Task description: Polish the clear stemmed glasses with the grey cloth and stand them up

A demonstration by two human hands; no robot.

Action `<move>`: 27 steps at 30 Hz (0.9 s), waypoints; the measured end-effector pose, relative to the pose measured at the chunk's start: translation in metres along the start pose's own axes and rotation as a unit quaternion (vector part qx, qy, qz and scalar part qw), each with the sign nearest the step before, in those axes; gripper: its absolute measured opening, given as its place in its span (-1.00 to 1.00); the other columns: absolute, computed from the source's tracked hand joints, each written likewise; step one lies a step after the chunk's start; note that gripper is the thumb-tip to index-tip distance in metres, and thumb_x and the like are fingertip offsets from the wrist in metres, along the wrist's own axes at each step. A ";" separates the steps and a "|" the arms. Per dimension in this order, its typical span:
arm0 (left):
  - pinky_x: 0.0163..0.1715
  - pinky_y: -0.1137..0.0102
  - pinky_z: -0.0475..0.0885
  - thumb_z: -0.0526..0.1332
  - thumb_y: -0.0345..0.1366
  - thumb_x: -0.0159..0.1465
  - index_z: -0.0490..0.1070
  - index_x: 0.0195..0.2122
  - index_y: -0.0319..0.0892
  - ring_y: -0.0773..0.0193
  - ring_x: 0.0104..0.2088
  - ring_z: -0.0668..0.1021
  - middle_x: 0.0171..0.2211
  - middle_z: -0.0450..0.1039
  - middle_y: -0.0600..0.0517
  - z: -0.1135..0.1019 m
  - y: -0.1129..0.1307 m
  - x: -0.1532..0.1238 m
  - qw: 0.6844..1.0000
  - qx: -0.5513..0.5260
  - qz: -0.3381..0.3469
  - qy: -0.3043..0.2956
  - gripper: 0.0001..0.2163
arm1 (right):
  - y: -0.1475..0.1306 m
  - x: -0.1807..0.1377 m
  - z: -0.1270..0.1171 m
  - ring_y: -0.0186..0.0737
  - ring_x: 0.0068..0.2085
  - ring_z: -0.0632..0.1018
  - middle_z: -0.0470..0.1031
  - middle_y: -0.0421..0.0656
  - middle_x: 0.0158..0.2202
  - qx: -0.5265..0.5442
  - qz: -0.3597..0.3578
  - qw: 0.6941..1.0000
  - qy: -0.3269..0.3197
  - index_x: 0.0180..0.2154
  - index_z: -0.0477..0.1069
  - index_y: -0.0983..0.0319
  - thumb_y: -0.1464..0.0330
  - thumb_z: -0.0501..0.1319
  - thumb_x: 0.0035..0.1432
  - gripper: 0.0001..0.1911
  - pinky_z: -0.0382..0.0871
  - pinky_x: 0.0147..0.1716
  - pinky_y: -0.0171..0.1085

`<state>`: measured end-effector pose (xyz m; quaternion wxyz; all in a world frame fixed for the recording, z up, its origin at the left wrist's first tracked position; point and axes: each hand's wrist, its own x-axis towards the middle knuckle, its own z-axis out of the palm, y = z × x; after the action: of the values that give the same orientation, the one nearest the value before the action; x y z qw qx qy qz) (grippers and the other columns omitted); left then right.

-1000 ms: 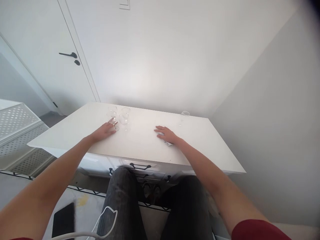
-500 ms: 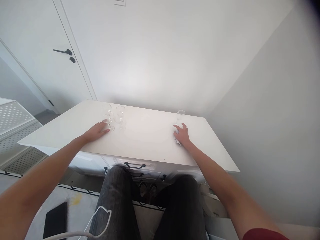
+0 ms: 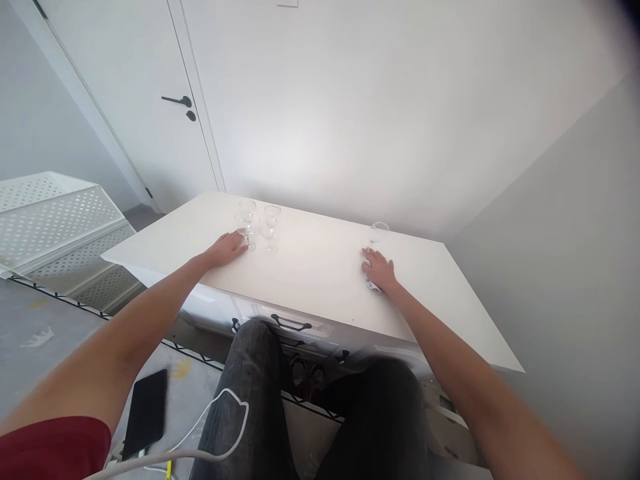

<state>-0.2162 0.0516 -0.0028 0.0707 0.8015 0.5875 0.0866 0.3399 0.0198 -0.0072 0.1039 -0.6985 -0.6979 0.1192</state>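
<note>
left of centre — left hand [image 3: 227, 249] at a stemmed glass [image 3: 247, 230], cannot tell if gripping; right of centre — right hand [image 3: 381, 271], fingers curled holding white cloth [image 3: 373, 286].

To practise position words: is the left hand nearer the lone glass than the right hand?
No: the right hand is near the lone glass; the left hand is beside the clustered glasses.

Desk [image 3: 310, 287]: plain white; handles [image 3: 291, 324] below front edge, black. Glasses [image 3: 270, 228] near back edge: clear. Item [image 3: 373, 287] under right hand [image 3: 379, 269]: whitish. Rack [image 3: 50, 210] off left edge: white, dotted with holes. Sleeve [image 3: 55, 447]: dark red. Surface [image 3: 70, 373] before front edge shows white crown on grey.
</note>
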 end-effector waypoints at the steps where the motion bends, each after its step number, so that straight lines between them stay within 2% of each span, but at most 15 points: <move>1: 0.55 -0.04 0.11 -0.13 0.08 0.49 0.45 0.07 -0.13 -0.11 0.52 0.29 0.42 0.39 -0.25 0.001 -0.001 0.001 1.000 -0.002 -0.001 0.003 -0.50 | -0.012 -0.002 0.004 0.14 0.65 0.04 0.00 -0.13 0.65 0.000 -0.019 1.000 -0.011 0.58 0.12 0.06 0.23 -0.10 0.45 -0.27 -0.23 0.55 0.48; 3: 0.50 -0.05 0.20 -0.11 0.03 0.47 0.42 -0.08 -0.10 -0.12 0.41 0.42 0.25 0.52 -0.27 0.002 -0.002 0.003 1.000 -0.008 -0.005 0.011 -0.59 | -0.043 -0.004 0.014 0.10 0.66 0.02 0.00 -0.19 0.65 0.002 -0.068 0.997 -0.033 0.58 0.13 0.03 0.21 -0.08 0.45 -0.27 -0.29 0.57 0.46; 6: 0.42 -0.06 0.31 -0.08 0.00 0.45 0.34 -0.21 -0.08 -0.13 0.22 0.54 0.05 0.57 -0.25 0.003 -0.003 0.005 1.000 -0.017 -0.005 0.021 -0.67 | -0.096 -0.002 0.030 0.11 0.66 -0.01 -0.01 -0.23 0.65 0.011 -0.127 0.990 -0.055 0.58 0.11 -0.01 0.21 -0.06 0.45 -0.27 -0.32 0.55 0.50; 10: 0.37 -0.06 0.35 -0.08 0.00 0.47 0.30 -0.23 -0.06 -0.12 0.19 0.54 0.03 0.56 -0.21 0.004 -0.004 0.005 0.999 -0.031 -0.003 0.030 -0.69 | -0.159 0.003 0.044 0.13 0.66 -0.03 -0.03 -0.24 0.65 0.024 -0.175 0.981 -0.074 0.58 0.10 -0.03 0.21 -0.06 0.45 -0.27 -0.31 0.54 0.52; 13: 0.38 -0.05 0.35 -0.08 0.00 0.47 0.29 -0.23 -0.06 -0.12 0.21 0.53 0.03 0.55 -0.21 0.004 -0.004 0.005 0.999 -0.040 -0.005 0.032 -0.69 | -0.186 0.005 0.050 0.13 0.66 -0.03 -0.02 -0.27 0.65 0.032 -0.202 0.975 -0.081 0.58 0.12 -0.03 0.22 -0.06 0.45 -0.28 -0.31 0.54 0.52; 17: 0.39 -0.06 0.35 -0.10 -0.01 0.49 0.31 -0.21 -0.07 -0.11 0.18 0.54 0.02 0.56 -0.21 0.004 -0.004 0.004 0.998 -0.058 -0.008 0.035 -0.67 | -0.193 0.004 0.053 0.17 0.65 0.00 -0.06 -0.24 0.67 0.046 -0.221 0.971 -0.076 0.55 0.18 -0.09 0.22 -0.03 0.45 -0.31 -0.31 0.52 0.53; 19: 0.40 -0.04 0.35 -0.15 -0.02 0.51 0.36 -0.16 -0.09 -0.10 0.21 0.53 0.07 0.56 -0.23 0.003 -0.004 0.002 0.997 -0.069 -0.009 0.038 -0.63 | -0.189 0.002 0.054 0.18 0.56 0.19 0.00 -0.14 0.65 0.075 -0.231 0.969 -0.036 0.49 0.30 -0.06 0.24 -0.01 0.45 -0.36 -0.11 0.53 0.43; 20: 0.42 -0.03 0.33 -0.17 -0.03 0.52 0.39 -0.10 -0.10 -0.09 0.28 0.50 0.15 0.54 -0.24 0.003 -0.003 0.000 0.996 -0.077 -0.011 0.043 -0.60 | -0.188 0.000 0.055 0.17 0.48 0.31 0.10 -0.06 0.60 0.098 -0.229 0.968 0.000 0.43 0.40 0.00 0.26 0.00 0.44 -0.39 0.04 0.49 0.35; 22: 0.50 -0.01 0.24 -0.17 -0.06 0.54 0.42 0.11 -0.15 -0.09 0.45 0.36 0.37 0.40 -0.26 0.003 -0.003 -0.003 0.992 -0.110 -0.024 0.063 -0.55 | -0.184 -0.001 0.056 0.14 0.29 0.44 0.35 0.08 0.38 0.178 -0.202 0.959 0.086 0.17 0.59 0.13 0.32 0.06 0.37 -0.53 0.26 0.37 0.20; 23: 0.53 -0.03 0.18 -0.15 -0.09 0.53 0.37 0.24 -0.19 -0.10 0.51 0.28 0.47 0.30 -0.27 0.003 -0.003 -0.005 0.988 -0.131 -0.034 0.079 -0.53 | -0.182 0.000 0.057 0.13 0.22 0.45 0.43 0.09 0.24 0.241 -0.177 0.946 0.125 0.00 0.62 0.16 0.34 0.11 0.32 -0.65 0.30 0.31 0.15; 25: 0.55 -0.07 0.11 -0.09 -0.14 0.52 0.22 0.43 -0.26 -0.13 0.54 0.22 0.54 0.18 -0.30 0.003 -0.001 -0.010 0.977 -0.166 -0.056 0.118 -0.47 | -0.176 0.003 0.056 0.10 0.14 0.43 0.43 0.03 0.01 0.371 -0.122 0.903 0.179 -0.25 0.50 0.15 0.33 0.17 0.23 -0.87 0.33 0.25 0.10; 27: 0.53 -0.10 0.14 -0.07 -0.19 0.52 0.17 0.46 -0.31 -0.14 0.50 0.27 0.49 0.22 -0.34 0.001 0.004 -0.016 0.970 -0.174 -0.062 0.159 -0.46 | -0.165 0.009 0.054 0.01 0.02 0.44 0.37 -0.06 -0.14 0.471 -0.075 0.857 0.197 -0.30 0.36 0.13 0.27 0.14 0.25 -0.90 0.41 0.11 0.00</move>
<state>-0.2175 0.0348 -0.0034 0.1199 0.7151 0.6154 0.3090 0.1661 0.0283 -0.0069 0.5643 -0.5207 -0.5734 0.2857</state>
